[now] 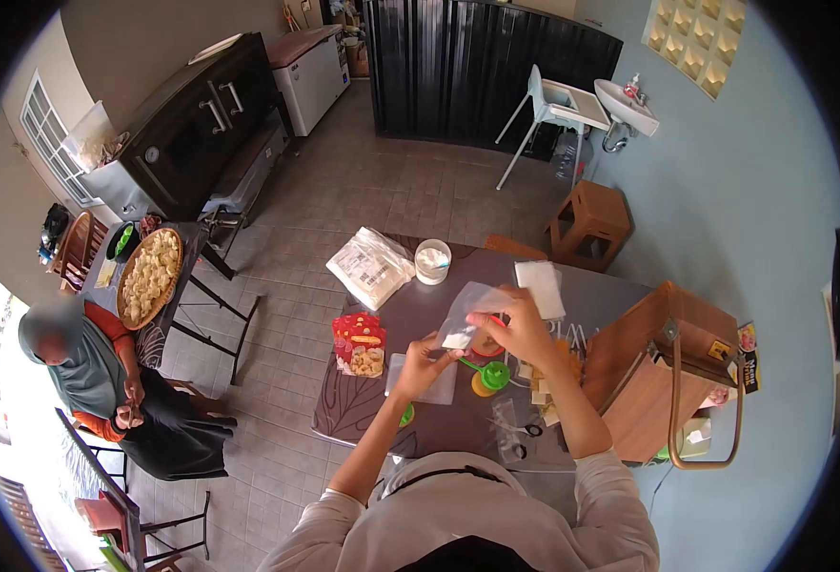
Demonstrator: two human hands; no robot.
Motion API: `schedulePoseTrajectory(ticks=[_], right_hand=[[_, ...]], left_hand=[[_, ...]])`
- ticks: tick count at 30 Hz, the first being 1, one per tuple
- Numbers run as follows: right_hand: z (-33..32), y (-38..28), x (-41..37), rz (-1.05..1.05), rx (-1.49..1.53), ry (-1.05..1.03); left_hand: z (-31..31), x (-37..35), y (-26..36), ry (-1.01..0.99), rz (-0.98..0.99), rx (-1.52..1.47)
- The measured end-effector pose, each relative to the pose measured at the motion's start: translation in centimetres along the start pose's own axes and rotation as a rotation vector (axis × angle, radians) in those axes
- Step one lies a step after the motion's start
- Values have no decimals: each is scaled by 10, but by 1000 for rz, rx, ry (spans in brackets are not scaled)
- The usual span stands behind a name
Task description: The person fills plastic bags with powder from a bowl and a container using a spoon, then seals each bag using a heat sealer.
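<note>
Two bare hands hold a small clear plastic bag above a dark table.

The table (353,410) spans the middle of the view. On its far left side lies a stack of white packages (370,269), with red packets (359,345) nearer the person and a white tub (432,264) beside the stack. The right hand (526,329) grips the bag's side; the left hand (420,370) pinches near its lower corner. The bag (477,303) slants, its long axis running from the left fingers up and away to the right, with white contents (457,339) at the low end. Best handling, I judge: light pinches, film kept taut, contents low. Just below sits a green-lidded jar (491,378).
</note>
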State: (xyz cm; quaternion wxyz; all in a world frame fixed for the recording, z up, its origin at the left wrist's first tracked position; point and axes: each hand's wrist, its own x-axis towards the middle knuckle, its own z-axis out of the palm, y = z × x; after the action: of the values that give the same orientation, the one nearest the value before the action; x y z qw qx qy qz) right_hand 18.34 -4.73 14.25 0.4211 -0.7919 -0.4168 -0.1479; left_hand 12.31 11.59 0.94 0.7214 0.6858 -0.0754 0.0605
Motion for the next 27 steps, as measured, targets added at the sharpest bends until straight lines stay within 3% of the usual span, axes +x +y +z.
schedulePoseTrajectory(ticks=[3, 4, 5, 7, 8, 9, 11, 12, 21, 24, 26, 27], right_hand=[[-12, -12, 0, -69, -44, -55], [-7, -8, -10, 99, 281, -154], [-13, -15, -10, 101, 280, -153], [-26, -32, -6, -8, -575, 99], [-29, -26, -10, 154, -244, -50], [-29, -24, -12, 152, -244, -52], [-31, -24, -18, 75, -533, 38], [-32, -19, -21, 145, -391, -6], [-29, -28, -47, 205, -495, 85], [-31, -29, -59, 331, -347, 150], [-33, -30, -70, 382, 80, 146], [-34, -35, -74, 399, 68, 164]], left_hand=[[3, 1, 17, -39, 40, 48], [5, 1, 24, -60, 87, 69], [8, -2, 27, -62, 86, 68], [13, -7, 29, -35, 24, -33], [12, -8, 24, -32, 29, -34], [10, -11, 18, -42, 14, -8], [10, -19, 16, -59, -6, 18], [12, -22, 19, -47, -21, 20], [24, -32, 29, -53, -7, 78], [31, -30, 34, -63, -6, 54], [40, -23, 35, -90, -8, 18], [45, -18, 34, -137, 14, -16]])
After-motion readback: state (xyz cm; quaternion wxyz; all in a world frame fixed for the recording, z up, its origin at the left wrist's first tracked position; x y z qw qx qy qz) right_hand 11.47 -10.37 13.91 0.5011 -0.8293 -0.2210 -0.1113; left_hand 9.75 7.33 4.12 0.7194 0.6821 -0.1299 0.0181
